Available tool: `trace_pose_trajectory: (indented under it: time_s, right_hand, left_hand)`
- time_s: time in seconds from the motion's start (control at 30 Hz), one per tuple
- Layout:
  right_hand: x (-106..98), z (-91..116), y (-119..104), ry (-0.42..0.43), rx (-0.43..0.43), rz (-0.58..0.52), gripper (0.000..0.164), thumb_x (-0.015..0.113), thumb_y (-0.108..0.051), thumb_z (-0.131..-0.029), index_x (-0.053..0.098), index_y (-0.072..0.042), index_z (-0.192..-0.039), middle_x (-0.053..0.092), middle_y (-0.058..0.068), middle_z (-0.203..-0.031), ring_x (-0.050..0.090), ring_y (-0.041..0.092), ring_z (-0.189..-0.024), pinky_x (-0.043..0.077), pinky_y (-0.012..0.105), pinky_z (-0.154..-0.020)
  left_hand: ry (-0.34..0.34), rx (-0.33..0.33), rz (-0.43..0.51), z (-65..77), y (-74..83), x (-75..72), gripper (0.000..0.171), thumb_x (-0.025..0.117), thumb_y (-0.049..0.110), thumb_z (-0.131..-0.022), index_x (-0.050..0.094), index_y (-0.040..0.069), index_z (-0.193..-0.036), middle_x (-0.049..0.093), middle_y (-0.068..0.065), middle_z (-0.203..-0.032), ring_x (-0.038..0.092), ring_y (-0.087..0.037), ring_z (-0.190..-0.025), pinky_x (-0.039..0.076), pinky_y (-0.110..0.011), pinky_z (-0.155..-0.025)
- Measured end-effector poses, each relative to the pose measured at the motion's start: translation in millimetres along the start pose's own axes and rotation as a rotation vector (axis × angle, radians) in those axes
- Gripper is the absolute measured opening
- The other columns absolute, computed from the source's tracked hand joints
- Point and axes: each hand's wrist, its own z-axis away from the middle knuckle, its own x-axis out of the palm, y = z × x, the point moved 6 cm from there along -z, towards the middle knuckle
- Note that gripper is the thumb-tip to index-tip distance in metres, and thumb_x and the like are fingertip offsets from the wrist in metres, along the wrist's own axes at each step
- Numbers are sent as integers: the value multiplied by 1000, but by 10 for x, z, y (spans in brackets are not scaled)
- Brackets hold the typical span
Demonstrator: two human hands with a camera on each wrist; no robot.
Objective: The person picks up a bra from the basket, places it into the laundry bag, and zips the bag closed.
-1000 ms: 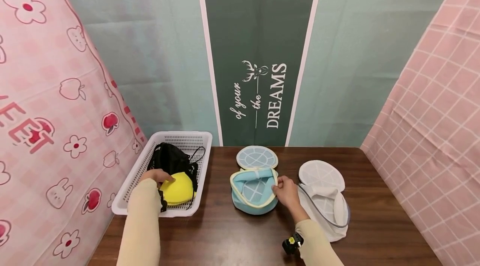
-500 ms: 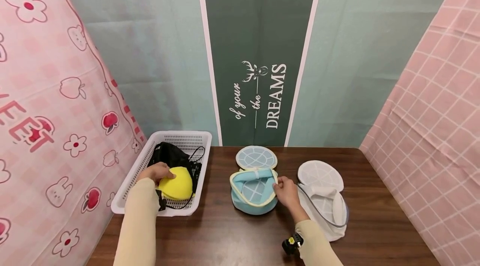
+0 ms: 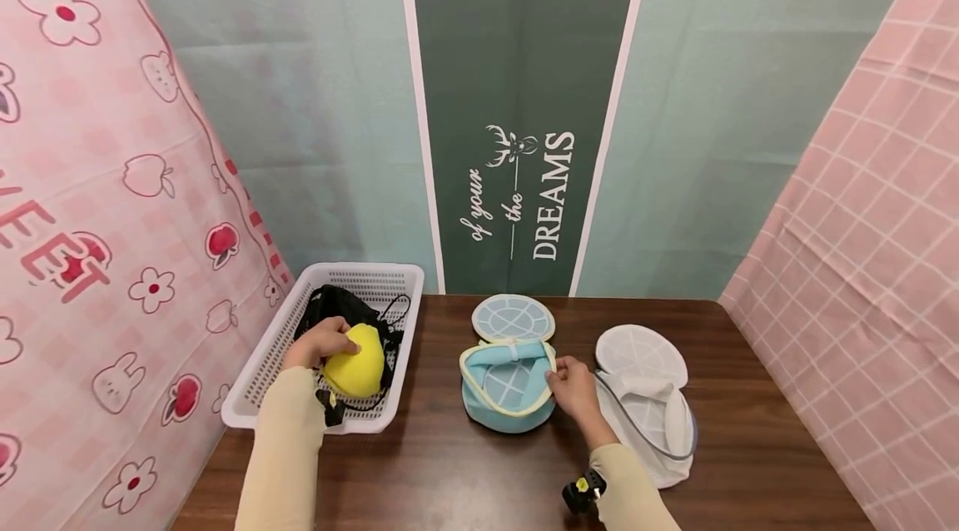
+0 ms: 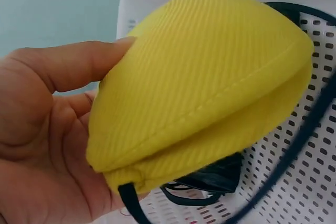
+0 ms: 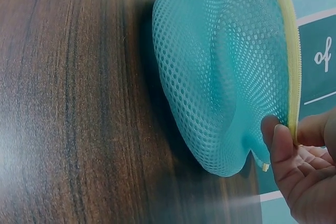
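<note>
In the head view my left hand (image 3: 319,344) holds a folded yellow bra (image 3: 356,366) over the white basket. The left wrist view shows the bra's ribbed cups (image 4: 205,72) nested together, thumb on one side and fingers behind, with a dark strap (image 4: 302,156) hanging loose. My right hand (image 3: 575,389) pinches the yellow zippered rim of a light blue mesh laundry bag (image 3: 500,421), whose round lid (image 3: 513,318) is folded back. Up close in the right wrist view, thumb and fingers grip that zipper edge (image 5: 290,51). The bag's mouth gapes upward.
The white perforated basket (image 3: 250,385) stands on the table's left, with black lingerie (image 3: 337,308) inside. To the right of the blue bag lies a white mesh laundry bag (image 3: 652,439), its lid (image 3: 642,352) also folded back. Curtains border the brown table (image 3: 449,481).
My left hand has lifted the yellow bra slightly up from the basket's contents, tilting it more upright. The right hand stays at the blue bag's rim.
</note>
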Motion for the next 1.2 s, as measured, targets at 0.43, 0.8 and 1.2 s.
trace_pose_trajectory:
  time_s: [0.43,0.8,1.2]
  right_hand:
    - [20,16,8,-19,35,-22,13,63,-2,-84,55,5,-92,59,4,-62,56,17,-47,45,30,-46]
    - [10,18,-6,-11,29,-58,13,63,1,-82,57,7,-92,60,6,-64,59,24,-50,47,31,-46]
    - [10,2,17,2,32,-80,11,64,2,-81,59,6,-89,60,6,-64,58,21,-49,48,30,-46]
  left_hand:
    - [188,115,-132,174,263,-70,22,64,6,-79,45,-1,-89,48,-13,-81,48,-26,-71,43,-35,-59]
    - [243,171,-188,269,382,-127,22,64,6,-80,49,-1,-94,53,-14,-86,52,-26,-72,46,-39,-61]
    - [291,227,-244,401,540,-128,23,67,6,-79,51,1,-95,55,-12,-84,52,-25,-71,46,-40,-63]
